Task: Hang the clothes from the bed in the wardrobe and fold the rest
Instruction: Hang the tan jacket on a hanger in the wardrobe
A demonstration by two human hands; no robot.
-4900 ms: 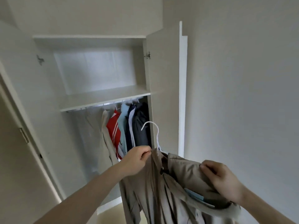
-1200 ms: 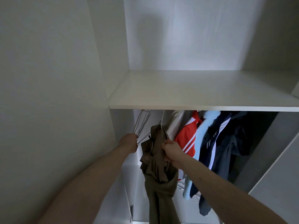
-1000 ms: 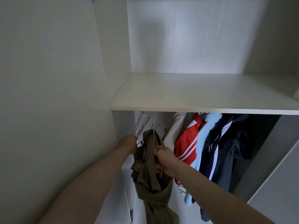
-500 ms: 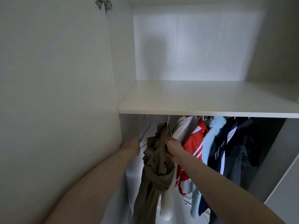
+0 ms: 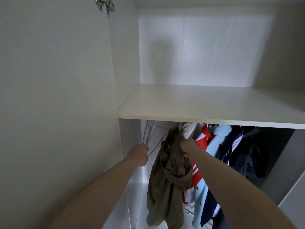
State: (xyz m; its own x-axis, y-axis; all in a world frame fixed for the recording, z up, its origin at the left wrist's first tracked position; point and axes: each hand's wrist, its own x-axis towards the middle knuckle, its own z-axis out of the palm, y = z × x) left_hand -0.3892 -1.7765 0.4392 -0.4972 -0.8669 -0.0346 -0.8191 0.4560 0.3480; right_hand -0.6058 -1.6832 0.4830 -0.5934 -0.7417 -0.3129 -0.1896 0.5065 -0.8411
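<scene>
Head view, both arms reach into the open wardrobe, under its white shelf

Right hand: fingers closed tight on the upper part of the olive-brown jacket, fist bunching the cloth just below the collar. The jacket is directly at and under these fingers, its top rising slightly above them to the underside of the shelf, the rest drooping in crumpled folds well below the fist. The jacket's hanger is mostly hidden by cloth, and the rail is hidden by the shelf, so cannot tell if it is hooked on

Left hand: fingers curled round the lower ends of thin wire hangers... correction below

Left hand fingers grip the bare wire hangers, which run up from the fingers to the shelf underside, left of the jacket; jacket sits just right of these fingers, apart from them

Right of the right-hand fingers, touching the jacket's far side: white garment, red top with white stripes, light blue garment, dark navy clothes, all hanging packed together

Door hinge top left
</scene>
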